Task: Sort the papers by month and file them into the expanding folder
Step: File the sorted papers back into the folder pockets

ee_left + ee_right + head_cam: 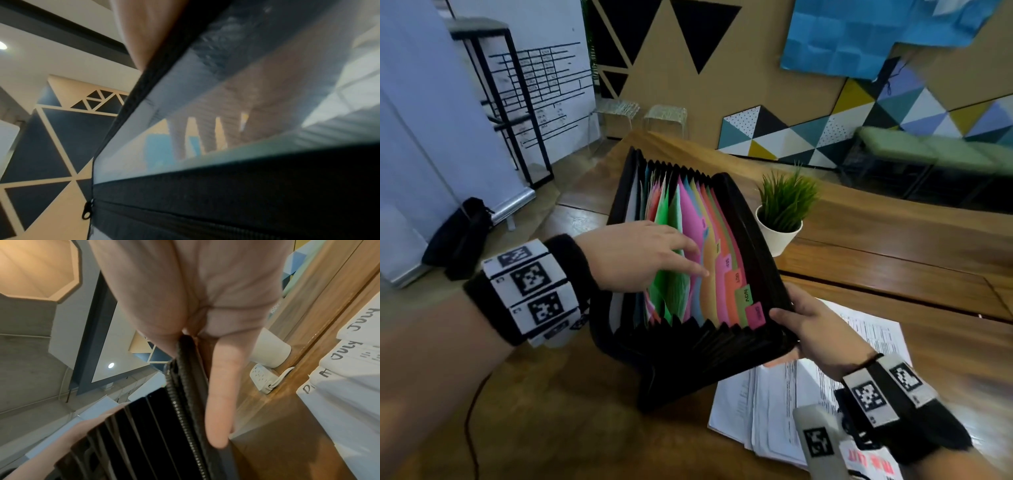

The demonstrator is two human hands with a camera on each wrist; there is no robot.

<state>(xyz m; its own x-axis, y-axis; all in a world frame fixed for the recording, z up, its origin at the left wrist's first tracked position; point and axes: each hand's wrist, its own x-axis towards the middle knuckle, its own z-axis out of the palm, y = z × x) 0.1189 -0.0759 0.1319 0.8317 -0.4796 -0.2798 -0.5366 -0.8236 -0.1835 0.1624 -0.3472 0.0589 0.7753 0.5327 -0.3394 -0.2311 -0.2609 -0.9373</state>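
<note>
The black expanding folder [688, 349] is held open and tilted above the wooden table [893, 260]. Its coloured dividers [688, 219] fan out, with month tabs [744, 296] along the near right side. My left hand [654, 253] reaches in from the left, its straight fingers touching the pink and orange dividers. In the left wrist view those fingers [205, 133] show blurred through the folder's translucent wall [185, 73]. My right hand [815, 329] grips the folder's near right corner; a finger [220, 402] lies along the zipped edge [180, 402]. White papers [767, 421] lie beneath, several marked July [349, 353].
A small potted plant [784, 205] in a white pot stands on the table just right of the folder. A white power strip [263, 378] lies beside the pot. A green bench [928, 154] stands at the far right, and a black bag [462, 236] sits on the floor at left.
</note>
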